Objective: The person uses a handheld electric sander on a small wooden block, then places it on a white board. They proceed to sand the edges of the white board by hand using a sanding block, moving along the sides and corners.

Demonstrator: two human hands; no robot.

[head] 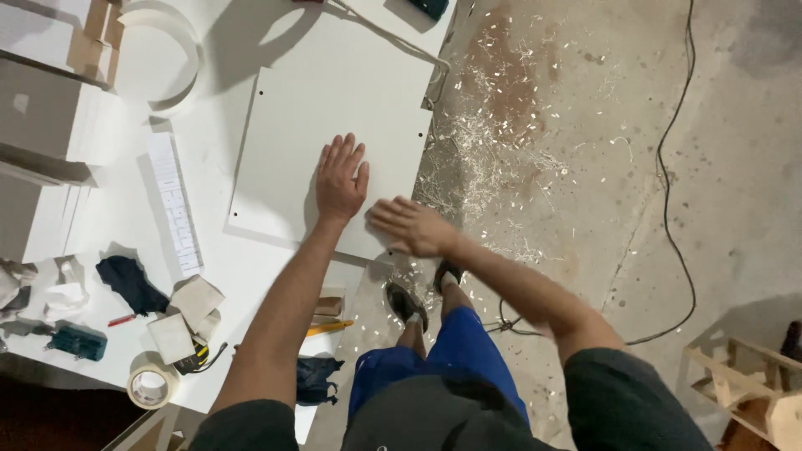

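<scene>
A white rectangular panel (334,108) with small drilled holes lies flat on the white workbench (225,259), its right edge hanging past the bench side. My left hand (341,179) rests flat on the panel, fingers spread. My right hand (411,225), blurred, lies palm down at the panel's near right corner with fingers extended. Neither hand holds anything.
A tape roll (152,386), folded sanding pads (188,313), a dark cloth (129,282), a white perforated strip (175,205) and a coil of edge banding (163,54) lie on the bench. Shavings (484,142) and a black cable (668,175) cover the concrete floor. A wooden frame (743,376) stands at right.
</scene>
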